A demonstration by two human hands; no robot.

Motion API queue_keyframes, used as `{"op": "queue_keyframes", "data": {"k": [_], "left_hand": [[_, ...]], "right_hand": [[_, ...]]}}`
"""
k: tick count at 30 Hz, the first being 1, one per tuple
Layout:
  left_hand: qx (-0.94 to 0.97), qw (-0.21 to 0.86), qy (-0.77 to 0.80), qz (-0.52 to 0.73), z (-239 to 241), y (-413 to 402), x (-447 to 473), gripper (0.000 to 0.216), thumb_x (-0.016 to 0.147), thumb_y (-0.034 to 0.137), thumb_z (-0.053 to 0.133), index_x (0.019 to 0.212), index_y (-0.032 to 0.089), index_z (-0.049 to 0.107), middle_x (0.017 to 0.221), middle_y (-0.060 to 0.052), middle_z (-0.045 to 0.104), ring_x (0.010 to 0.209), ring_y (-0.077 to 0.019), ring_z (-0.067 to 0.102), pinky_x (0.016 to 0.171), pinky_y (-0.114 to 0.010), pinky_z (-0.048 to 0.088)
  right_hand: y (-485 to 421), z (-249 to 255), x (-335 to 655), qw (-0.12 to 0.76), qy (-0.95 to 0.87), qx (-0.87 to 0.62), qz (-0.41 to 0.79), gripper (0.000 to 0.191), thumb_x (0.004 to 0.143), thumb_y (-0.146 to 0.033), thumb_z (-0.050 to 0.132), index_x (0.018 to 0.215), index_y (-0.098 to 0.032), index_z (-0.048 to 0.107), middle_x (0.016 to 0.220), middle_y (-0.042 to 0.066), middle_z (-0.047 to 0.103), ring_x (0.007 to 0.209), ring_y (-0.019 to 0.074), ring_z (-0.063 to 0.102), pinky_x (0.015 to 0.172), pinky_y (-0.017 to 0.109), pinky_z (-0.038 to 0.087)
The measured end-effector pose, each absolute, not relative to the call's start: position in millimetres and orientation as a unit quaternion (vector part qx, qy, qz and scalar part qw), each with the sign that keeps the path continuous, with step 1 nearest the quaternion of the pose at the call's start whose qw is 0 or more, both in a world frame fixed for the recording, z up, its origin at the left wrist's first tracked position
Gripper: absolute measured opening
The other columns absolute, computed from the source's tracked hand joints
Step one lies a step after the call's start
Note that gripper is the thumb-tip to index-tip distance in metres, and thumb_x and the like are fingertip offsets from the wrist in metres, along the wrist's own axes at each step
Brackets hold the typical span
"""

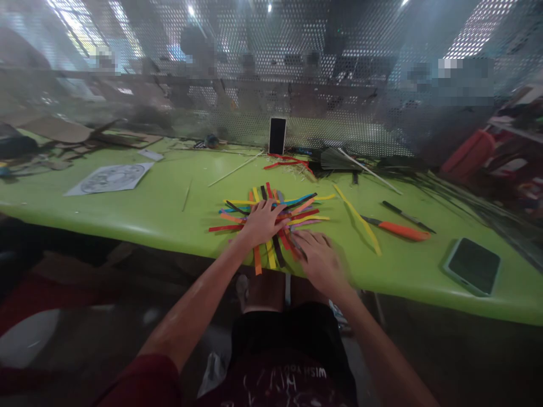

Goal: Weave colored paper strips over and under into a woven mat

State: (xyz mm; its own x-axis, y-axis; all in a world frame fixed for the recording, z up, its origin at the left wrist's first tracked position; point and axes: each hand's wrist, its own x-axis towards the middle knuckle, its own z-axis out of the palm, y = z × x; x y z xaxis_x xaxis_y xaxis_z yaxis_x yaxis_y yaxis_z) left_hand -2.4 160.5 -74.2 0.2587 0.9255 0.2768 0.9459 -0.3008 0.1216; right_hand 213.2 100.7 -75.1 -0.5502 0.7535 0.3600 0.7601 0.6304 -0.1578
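Note:
A woven mat of coloured paper strips [292, 210] lies near the front edge of the green table [139, 212]. My left hand [263, 220] lies flat on its middle with fingers spread. Over the mat's lower right corner is my right hand [320, 257], fingers stretched over the strips and slightly smeared by motion. A loose yellow strip [360, 220] lies to the right of the mat.
An orange-handled knife [396, 229] and a dark pen [407, 216] lie right of the mat. One phone [473, 265] lies flat at the right edge; another phone [277, 135] stands against the perforated screen. A printed sheet [110, 178], thin sticks [235, 168] and red scraps [286, 163] lie farther back.

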Motion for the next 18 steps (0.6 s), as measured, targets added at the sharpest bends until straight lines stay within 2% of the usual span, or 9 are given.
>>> {"op": "queue_keyframes", "data": {"k": [12,18], "left_hand": [[-0.793,0.030,-0.587,-0.158,-76.8,162.9,-3.1,0.056,0.107,0.053,0.039,0.145,0.016,0.058,0.147,-0.017,0.052,0.135,-0.0351,0.050,0.115,-0.049,0.041],[-0.794,0.033,-0.585,-0.163,-79.3,164.2,-4.2,0.056,0.108,0.053,0.038,0.146,0.018,0.057,0.147,-0.017,0.052,0.135,-0.0343,0.050,0.115,-0.050,0.041]], "right_hand": [[99.8,-74.5,214.3,0.214,-0.885,-0.414,-0.005,0.036,0.105,-0.024,0.048,0.135,-0.024,0.068,0.139,0.006,0.070,0.129,0.0281,0.061,0.111,0.050,0.043],[99.1,-72.9,215.2,0.219,-0.887,-0.407,0.018,0.036,0.105,-0.023,0.049,0.136,-0.025,0.068,0.139,0.005,0.070,0.134,0.0272,0.058,0.111,0.051,0.042]]}}
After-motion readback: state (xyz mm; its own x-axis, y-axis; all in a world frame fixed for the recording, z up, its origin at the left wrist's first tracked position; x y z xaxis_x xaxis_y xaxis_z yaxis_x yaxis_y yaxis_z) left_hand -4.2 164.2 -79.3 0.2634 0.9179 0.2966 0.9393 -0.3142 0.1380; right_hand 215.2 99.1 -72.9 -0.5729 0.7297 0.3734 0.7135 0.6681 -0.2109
